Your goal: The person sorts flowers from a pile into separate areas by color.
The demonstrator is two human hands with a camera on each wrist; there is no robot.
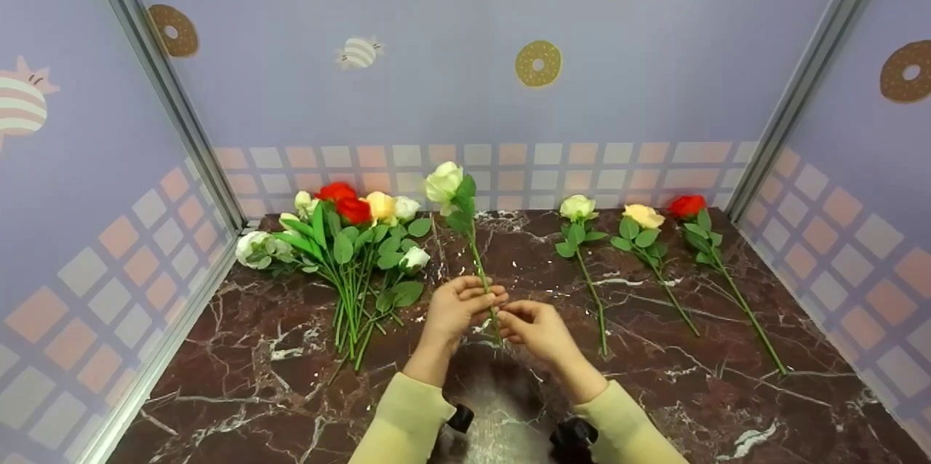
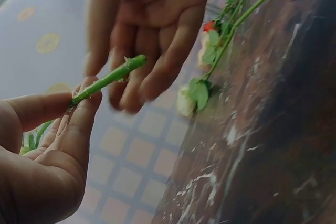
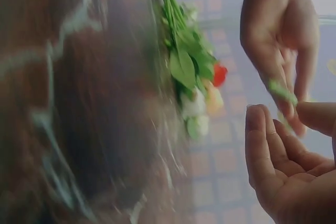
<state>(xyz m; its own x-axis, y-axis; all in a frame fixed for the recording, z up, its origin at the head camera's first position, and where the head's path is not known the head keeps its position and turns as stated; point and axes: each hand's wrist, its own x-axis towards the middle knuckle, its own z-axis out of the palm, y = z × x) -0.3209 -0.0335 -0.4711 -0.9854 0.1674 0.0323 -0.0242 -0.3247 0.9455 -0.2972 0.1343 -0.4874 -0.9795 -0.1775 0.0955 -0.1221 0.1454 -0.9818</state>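
My left hand (image 1: 454,311) pinches the green stem of a white rose (image 1: 444,184), holding it upright but tilted above the table. In the left wrist view, the stem's cut end (image 2: 134,62) sticks out past the thumb and fingers. My right hand (image 1: 540,333) is close beside the lower stem, its fingers loosely bent and thumb apart from them. From the right wrist view, the fingertips (image 3: 255,116) stand near the blurred stem end (image 3: 283,93) without closing round it.
A bunch of red, white and peach flowers (image 1: 353,246) lies at the left on the dark marbled table (image 1: 254,369). At the right lie a white rose (image 1: 578,208), a peach rose (image 1: 644,217) and a red rose (image 1: 687,206), spaced apart. Patterned walls (image 1: 465,100) enclose the table.
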